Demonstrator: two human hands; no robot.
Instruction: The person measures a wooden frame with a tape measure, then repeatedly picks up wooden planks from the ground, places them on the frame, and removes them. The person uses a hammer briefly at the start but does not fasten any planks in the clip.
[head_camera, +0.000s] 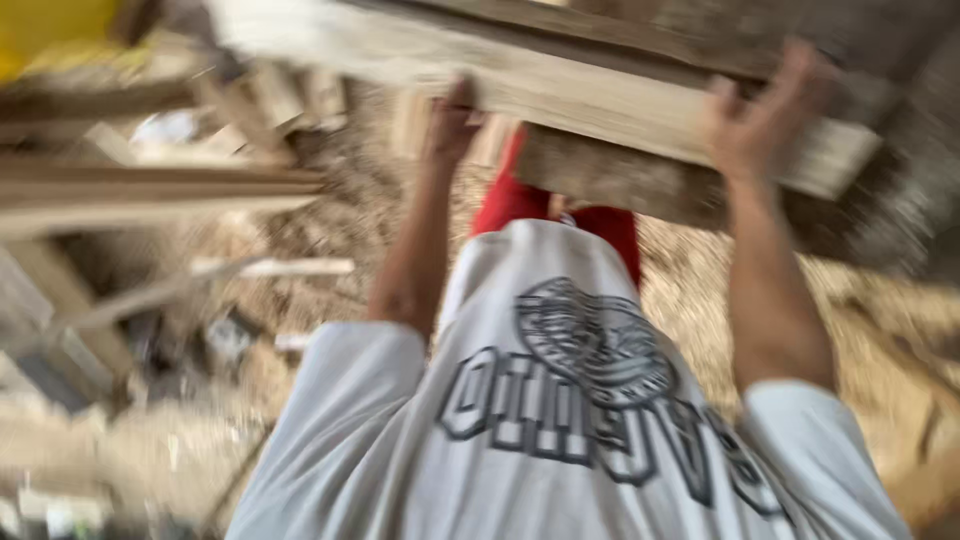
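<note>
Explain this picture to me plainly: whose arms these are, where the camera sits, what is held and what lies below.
There is no machine here. One camera sits on a person's head and looks down, so you see their own pale shirt, red trousers and both bare arms. The picture is blurred by motion. The left hand and right hand each grip the edge of a long wooden plank, held up in front of the body. A second, darker board seems to lie just under it. Below is a floor covered in sawdust, with loose wood pieces at the left.
</note>
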